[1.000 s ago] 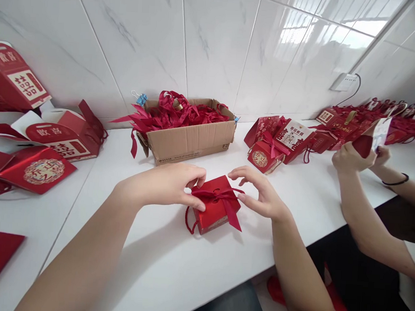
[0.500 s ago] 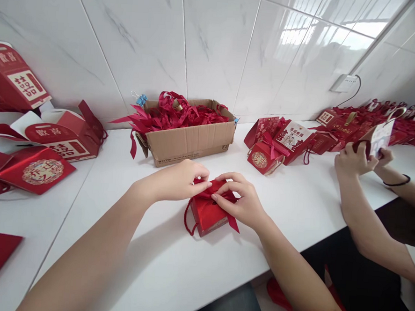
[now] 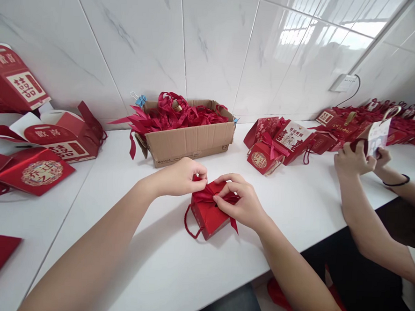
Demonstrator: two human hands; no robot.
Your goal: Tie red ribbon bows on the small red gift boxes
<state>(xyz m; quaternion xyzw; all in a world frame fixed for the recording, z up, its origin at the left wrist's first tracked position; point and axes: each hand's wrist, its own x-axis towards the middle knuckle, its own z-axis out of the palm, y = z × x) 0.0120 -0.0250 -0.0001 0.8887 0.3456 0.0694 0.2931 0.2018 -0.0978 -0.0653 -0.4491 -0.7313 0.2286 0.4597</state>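
A small red gift box (image 3: 215, 220) rests on the white table in front of me, with a red ribbon (image 3: 207, 196) tied across its top in a bow. My left hand (image 3: 186, 177) pinches the ribbon on the left side of the bow. Thumb and fingers of my right hand (image 3: 242, 199) close on the ribbon near the knot, partly hiding it. A red cord handle (image 3: 188, 225) loops out from the box's left side, and a ribbon tail hangs over its right edge.
Behind the box stands a cardboard carton (image 3: 190, 142) full of red ribbons. Finished-looking red boxes (image 3: 266, 157) cluster to its right, others (image 3: 45, 171) lie at the left. On the right, a co-worker's hands (image 3: 355, 160) hold a box.
My left hand has moved slightly left and up, drawing the ribbon outward. The bow looks wider, and the box has turned a little. My right hand has hardly moved.
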